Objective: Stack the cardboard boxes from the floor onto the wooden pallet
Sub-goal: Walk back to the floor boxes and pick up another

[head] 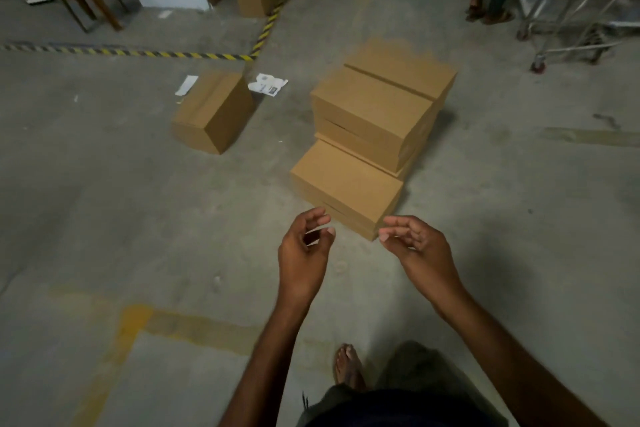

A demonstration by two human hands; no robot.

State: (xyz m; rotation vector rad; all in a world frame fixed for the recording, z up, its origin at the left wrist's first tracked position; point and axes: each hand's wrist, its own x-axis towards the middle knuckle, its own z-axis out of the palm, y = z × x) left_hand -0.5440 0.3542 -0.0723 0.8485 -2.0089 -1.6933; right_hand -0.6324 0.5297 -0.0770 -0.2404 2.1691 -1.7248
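Held toward the front box (346,184): left hand (304,253), right hand (419,250), empty, fingers (320,218) loosely curled apart, probably to clasp its sides.

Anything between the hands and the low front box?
Nothing visible. The left hand and right hand are empty and just short of the low front box, with only bare floor between. The taller stack sits behind it. The pallet is not in view, so that leg can't be judged.

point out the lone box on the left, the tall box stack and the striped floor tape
lone box (207,102): head view, its top face
tall box stack (374,104): head view, its top face
striped floor tape (138,53): head view, long left run
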